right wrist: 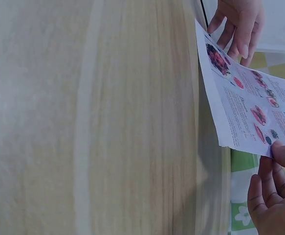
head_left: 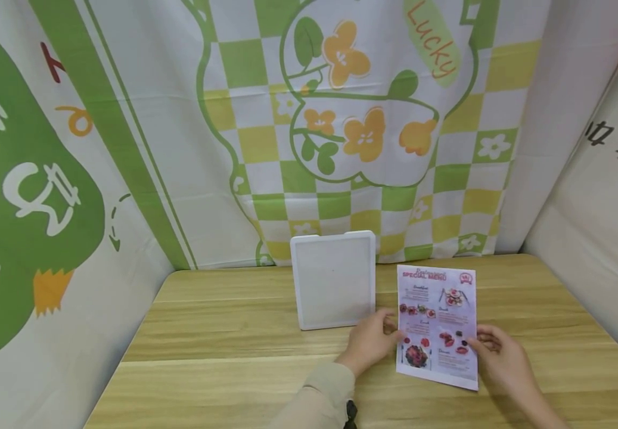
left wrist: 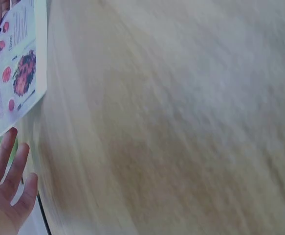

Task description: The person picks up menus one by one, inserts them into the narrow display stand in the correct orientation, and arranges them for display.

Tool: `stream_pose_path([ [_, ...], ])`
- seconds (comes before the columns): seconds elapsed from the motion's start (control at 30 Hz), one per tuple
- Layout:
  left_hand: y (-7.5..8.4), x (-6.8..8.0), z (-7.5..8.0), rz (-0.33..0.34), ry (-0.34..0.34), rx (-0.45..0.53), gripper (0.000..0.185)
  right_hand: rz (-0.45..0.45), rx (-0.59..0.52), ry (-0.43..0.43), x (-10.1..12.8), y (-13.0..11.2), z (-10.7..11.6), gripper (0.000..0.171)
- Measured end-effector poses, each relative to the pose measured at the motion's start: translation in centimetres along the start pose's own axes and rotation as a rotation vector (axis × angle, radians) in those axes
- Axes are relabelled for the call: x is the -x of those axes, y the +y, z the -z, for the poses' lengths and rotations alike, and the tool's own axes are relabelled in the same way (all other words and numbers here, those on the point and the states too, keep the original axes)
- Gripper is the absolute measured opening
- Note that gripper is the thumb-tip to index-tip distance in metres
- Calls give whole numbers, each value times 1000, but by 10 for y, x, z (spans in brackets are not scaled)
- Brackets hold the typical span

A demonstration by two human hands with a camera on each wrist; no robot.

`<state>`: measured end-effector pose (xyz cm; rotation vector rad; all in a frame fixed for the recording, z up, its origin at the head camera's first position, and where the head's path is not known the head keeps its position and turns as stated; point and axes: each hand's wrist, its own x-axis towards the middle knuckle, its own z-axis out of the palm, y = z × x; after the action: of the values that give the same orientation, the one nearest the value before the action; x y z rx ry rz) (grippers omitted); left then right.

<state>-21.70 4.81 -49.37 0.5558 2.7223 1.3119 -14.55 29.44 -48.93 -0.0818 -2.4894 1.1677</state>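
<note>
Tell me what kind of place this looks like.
Probably a staged tabletop booth, not a real eatery: printed fabric backdrops hang on three sides of a wooden table. A white stand sits upright on it, and the left hand and right hand hold a restaurant menu sheet.

The pink and white printed paper menu sheet [head_left: 437, 325] looks thin and smooth, with a slight sheen on its coated face. The light wooden tabletop [head_left: 233, 357] shows a matt, smooth grain in pale and darker bands. The white square plastic-framed stand [head_left: 333, 279] has a smooth frame around a finely textured grey panel. The green and yellow printed cloth backdrop [head_left: 341, 119] hangs matt and soft.
</note>
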Motion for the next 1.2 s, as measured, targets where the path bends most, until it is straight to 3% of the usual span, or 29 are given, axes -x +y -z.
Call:
stream_pose_path([
  [0.13, 4, 0, -2, 10, 13, 33, 40, -11, -13, 3, 3, -4, 2, 25],
  [0.37, 12, 4, -2, 5, 98, 40, 27, -28, -18, 11, 5, -7, 5, 25],
  [0.67, 17, 11, 2, -60, 195, 10, 19, -3, -60, 57, 7, -16, 3, 21],
  [1.0, 11, 26, 22, -79, 226, 40, 17, 24, -125, 59, 6, -31, -9, 22],
  [1.2, 4, 37, 34, -42, 224, 59, 20, 29, -157, 38, 9, -41, -17, 22],
])
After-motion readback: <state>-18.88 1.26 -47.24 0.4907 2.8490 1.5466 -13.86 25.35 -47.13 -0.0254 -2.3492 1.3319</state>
